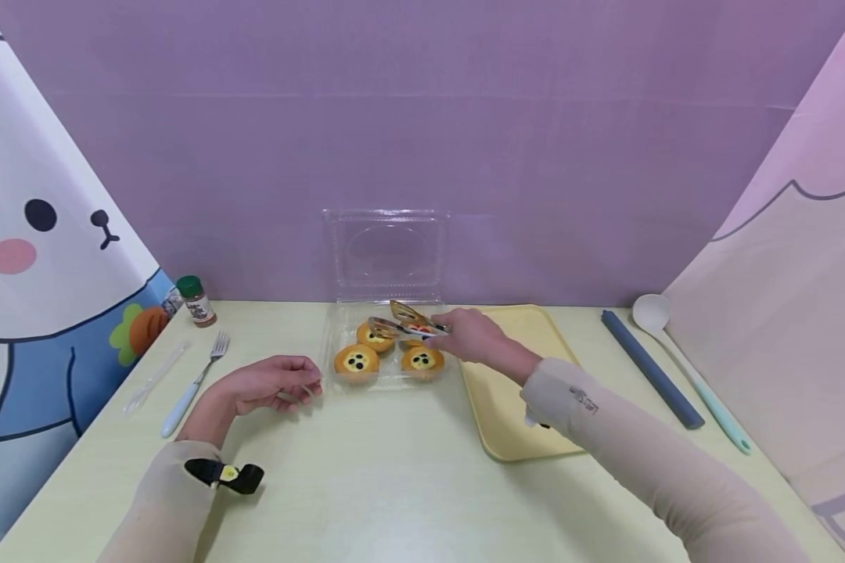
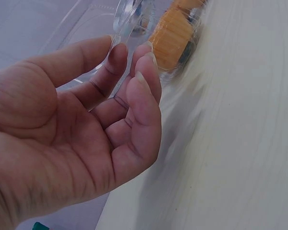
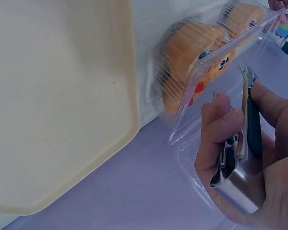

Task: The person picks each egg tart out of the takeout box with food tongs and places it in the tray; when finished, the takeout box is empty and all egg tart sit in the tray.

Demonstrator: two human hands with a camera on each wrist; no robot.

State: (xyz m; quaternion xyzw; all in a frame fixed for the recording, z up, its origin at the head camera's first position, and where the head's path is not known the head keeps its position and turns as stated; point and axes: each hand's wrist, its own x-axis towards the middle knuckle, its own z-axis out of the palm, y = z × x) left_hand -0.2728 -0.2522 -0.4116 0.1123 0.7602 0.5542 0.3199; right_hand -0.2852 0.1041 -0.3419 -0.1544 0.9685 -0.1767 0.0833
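Note:
My right hand [image 1: 470,336] grips metal tongs [image 1: 410,316], whose parted tips hang over the back of a clear plastic box [image 1: 330,344]. Its lid stands up behind. Several round pastries sit inside: a front left one [image 1: 357,362] and a front right one [image 1: 422,361] with dark dots, and a back right one, partly hidden by the tongs, with red bits. The right wrist view shows the tongs' handles [image 3: 240,189] between thumb and fingers. My left hand [image 1: 271,383], fingers loosely curled, is at the box's left edge; whether it touches is unclear.
A yellow tray [image 1: 507,422] lies right of the box, under my right forearm. Further right are a dark blue stick [image 1: 651,367] and a white ladle [image 1: 652,313]. To the left are a fork [image 1: 181,407], clear plastic cutlery [image 1: 156,377] and a green-capped jar [image 1: 199,303].

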